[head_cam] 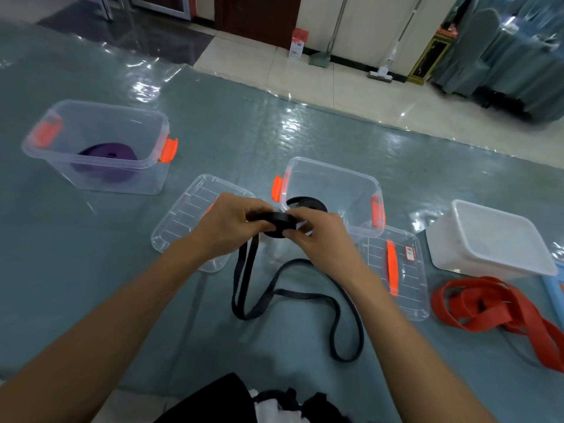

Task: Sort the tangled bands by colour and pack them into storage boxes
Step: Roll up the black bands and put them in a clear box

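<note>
Two hands coil one black band (276,222) above a plastic-covered bench (213,126).

The left hand (227,224) and right hand (317,236) both pinch the coil, its tail looping on the bench. Three boxes stand behind: two clear, one (97,148) holding a purple band (106,154), one (332,193) a black coil; one white (491,239). Two clear lids lie flat; red bands (494,306) sit right.

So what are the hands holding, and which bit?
Both hands, left and right, hold the black band by its rolled-up end. The fingers pinch the coil while the loose rest trails onto the mat.
</note>
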